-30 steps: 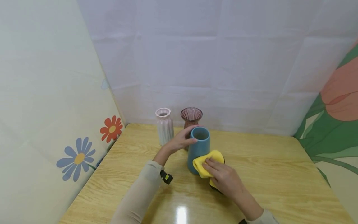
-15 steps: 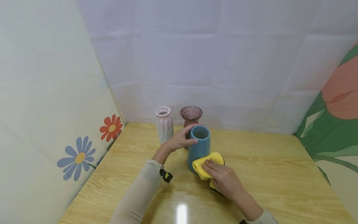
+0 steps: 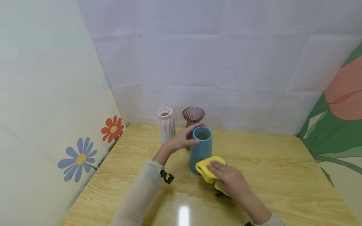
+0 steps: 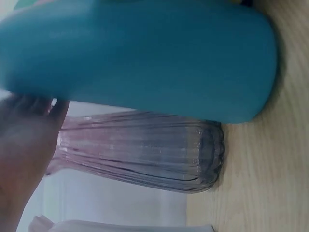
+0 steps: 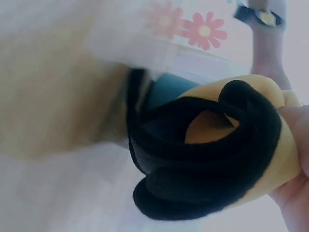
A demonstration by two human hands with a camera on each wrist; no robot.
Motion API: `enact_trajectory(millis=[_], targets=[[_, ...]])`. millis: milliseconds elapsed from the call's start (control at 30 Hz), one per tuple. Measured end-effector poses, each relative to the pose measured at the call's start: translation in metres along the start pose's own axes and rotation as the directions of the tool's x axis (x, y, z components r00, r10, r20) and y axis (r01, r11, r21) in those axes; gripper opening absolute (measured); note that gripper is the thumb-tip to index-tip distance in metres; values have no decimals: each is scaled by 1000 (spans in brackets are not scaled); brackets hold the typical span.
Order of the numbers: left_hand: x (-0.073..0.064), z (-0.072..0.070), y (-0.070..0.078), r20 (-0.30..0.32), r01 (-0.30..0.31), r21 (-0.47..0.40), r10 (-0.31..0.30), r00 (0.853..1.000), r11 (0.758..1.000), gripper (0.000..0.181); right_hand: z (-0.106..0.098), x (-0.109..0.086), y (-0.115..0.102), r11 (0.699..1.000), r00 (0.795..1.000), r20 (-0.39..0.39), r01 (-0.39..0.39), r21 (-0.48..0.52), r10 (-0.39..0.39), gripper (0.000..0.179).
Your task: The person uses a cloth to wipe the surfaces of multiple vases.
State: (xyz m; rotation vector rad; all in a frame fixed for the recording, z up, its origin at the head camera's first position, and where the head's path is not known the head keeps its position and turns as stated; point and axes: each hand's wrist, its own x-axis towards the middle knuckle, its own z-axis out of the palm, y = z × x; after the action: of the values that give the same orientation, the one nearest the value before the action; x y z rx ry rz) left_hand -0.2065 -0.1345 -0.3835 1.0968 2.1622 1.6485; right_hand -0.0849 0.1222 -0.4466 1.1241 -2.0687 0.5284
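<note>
A blue vase [image 3: 201, 152] stands upright on the wooden table. My left hand [image 3: 182, 139] grips it near the rim, thumb on the near side and fingers reaching behind. In the left wrist view the blue vase [image 4: 159, 58] fills the top, its base on the tabletop. My right hand [image 3: 230, 180] holds a folded yellow cloth [image 3: 210, 168] against the lower right side of the vase. Seen from the right wrist, the cloth [image 5: 260, 87] is bunched, with dark edging and a dark underside, and covers most of the vase.
Behind the blue vase stands a purple ribbed glass vase [image 3: 193, 114], also close by in the left wrist view. A white fluted vase [image 3: 167, 128] is left of it. White fabric [image 3: 181, 62] hangs behind the table [image 3: 271, 163], with flower-printed panels at both sides.
My right hand has slid the cloth slightly down the side of the vase. My left hand keeps its hold at the rim, with its fingers shifted a little.
</note>
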Motion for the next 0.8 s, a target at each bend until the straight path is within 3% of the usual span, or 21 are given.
enact_trajectory(millis=[133,267,367,600,800], targets=[[-10,11,8,-128,65,37,-59,990,997,88,-18,5,6,1000,999,-41,-18,-1,18,26],[-14,23,14,-235,134,74,-113,965,988,91,-35,13,14,999,995,-97,-25,-41,21,44],[-13,28,17,-286,148,109,-112,952,983,91,-43,22,21,997,988,-153,-11,-79,-1,43],[-11,34,16,-333,160,202,-86,939,966,78,-47,37,30,990,963,-258,48,-129,-81,36],[-11,29,13,-302,130,207,-63,951,970,72,-43,42,34,990,959,-265,66,-128,-98,36]])
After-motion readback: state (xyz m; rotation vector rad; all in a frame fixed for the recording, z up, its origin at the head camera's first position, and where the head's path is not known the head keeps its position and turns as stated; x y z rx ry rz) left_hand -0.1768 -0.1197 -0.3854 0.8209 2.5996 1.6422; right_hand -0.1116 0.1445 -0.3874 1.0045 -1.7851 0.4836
